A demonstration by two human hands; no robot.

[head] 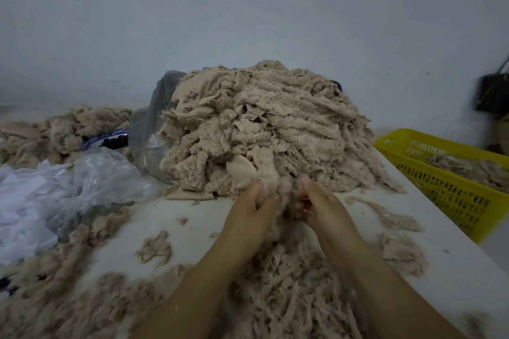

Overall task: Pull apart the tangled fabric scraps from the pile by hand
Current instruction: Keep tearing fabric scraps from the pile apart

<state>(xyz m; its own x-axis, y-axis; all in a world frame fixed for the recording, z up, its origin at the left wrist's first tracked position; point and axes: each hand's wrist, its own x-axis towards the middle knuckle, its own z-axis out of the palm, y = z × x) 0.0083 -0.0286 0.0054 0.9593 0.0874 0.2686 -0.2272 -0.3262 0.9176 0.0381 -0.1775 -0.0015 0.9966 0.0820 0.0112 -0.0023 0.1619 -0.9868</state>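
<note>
A big pile of beige fluffy fabric scraps [270, 124] rises at the middle of the white table [209, 215]. At its front foot both hands meet on one tangled clump of scraps [283, 192]. My left hand [253, 215] grips the clump's left side with curled fingers. My right hand [322, 209] grips its right side, fingers dug into the fluff. The fingertips are partly hidden by the fabric. Loose pulled scraps [286, 278] lie between my forearms.
A yellow plastic basket [451, 192] with some scraps stands at the right table edge. Clear plastic bags [82, 181] lie at the left, another bag [154, 118] behind the pile. More beige scraps [60, 129] lie far left and along the near left. A dark bag [493, 93] hangs at the right wall.
</note>
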